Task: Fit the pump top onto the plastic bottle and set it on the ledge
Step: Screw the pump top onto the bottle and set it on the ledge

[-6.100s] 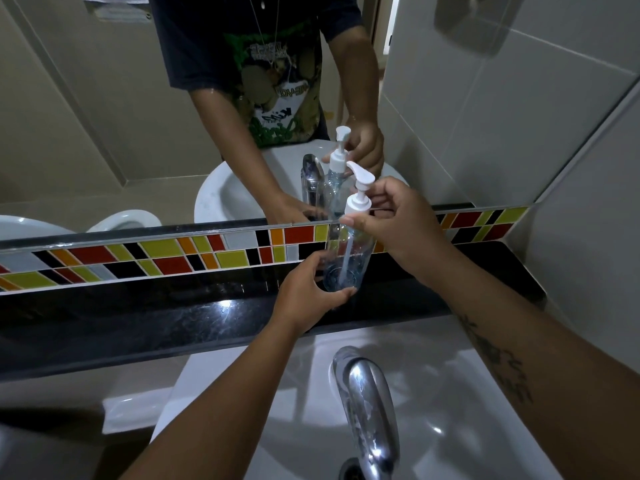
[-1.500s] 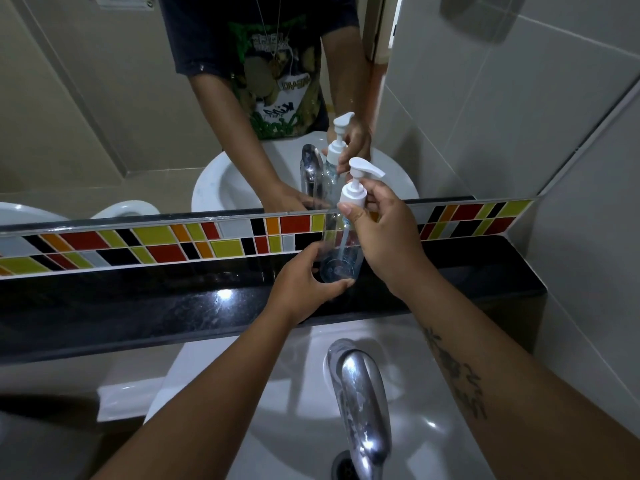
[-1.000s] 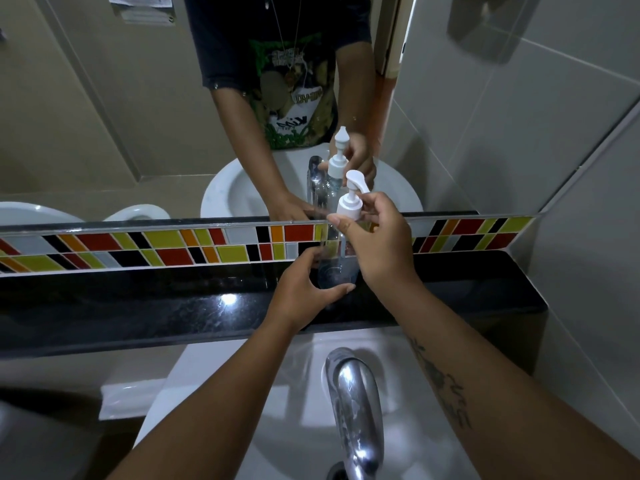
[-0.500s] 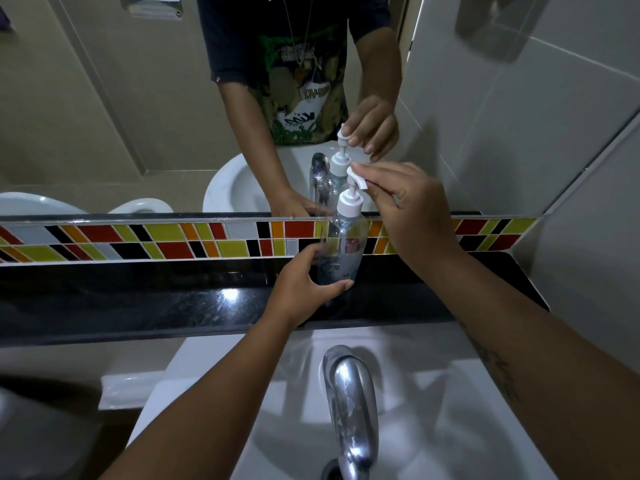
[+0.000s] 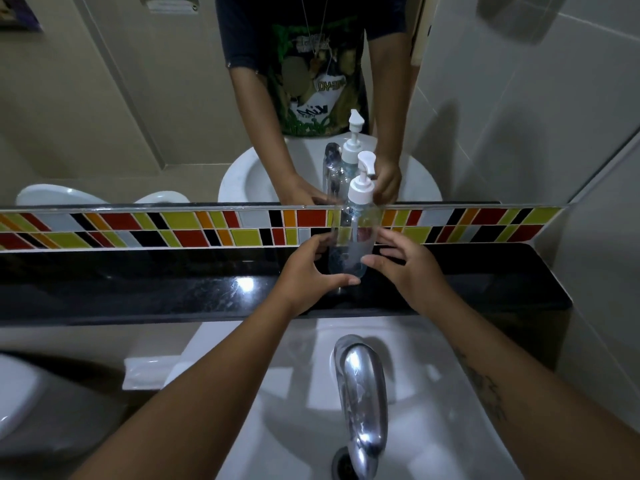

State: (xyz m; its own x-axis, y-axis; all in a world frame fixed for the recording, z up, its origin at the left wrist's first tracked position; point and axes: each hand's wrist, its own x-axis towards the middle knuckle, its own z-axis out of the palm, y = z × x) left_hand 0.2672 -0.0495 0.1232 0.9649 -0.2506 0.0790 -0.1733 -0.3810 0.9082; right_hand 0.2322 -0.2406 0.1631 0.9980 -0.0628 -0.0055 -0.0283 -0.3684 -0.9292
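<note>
- We have the plastic bottle (image 5: 351, 242) standing upright on the black ledge (image 5: 156, 289), against the coloured tile strip (image 5: 138, 230) below the mirror (image 5: 138, 98).
- The pump top (image 5: 362, 188) sits on the bottle's neck with its spout pointing right; by our judgement it is fitted, since it stands straight with no gap showing at the collar.
- We keep our left hand (image 5: 308, 271) cupped round the lower left of the bottle, thumb stretched across the front near the base. The fingers are spread; we cannot tell whether they press on the plastic or merely flank it.
- We hold our right hand (image 5: 405, 265) just beside the bottle's right flank, fingers apart and gripping nothing. Placed so, both hands guard a tall, light bottle against tipping.
- Half a second earlier our right hand was up at the pump head, fingertips on the spout; it has since dropped to the bottle's lower half.
- The bottle and left hand have hardly moved since then.
- The tap (image 5: 363, 400) and basin (image 5: 450, 393) lie below, well apart from the bottle.
</note>
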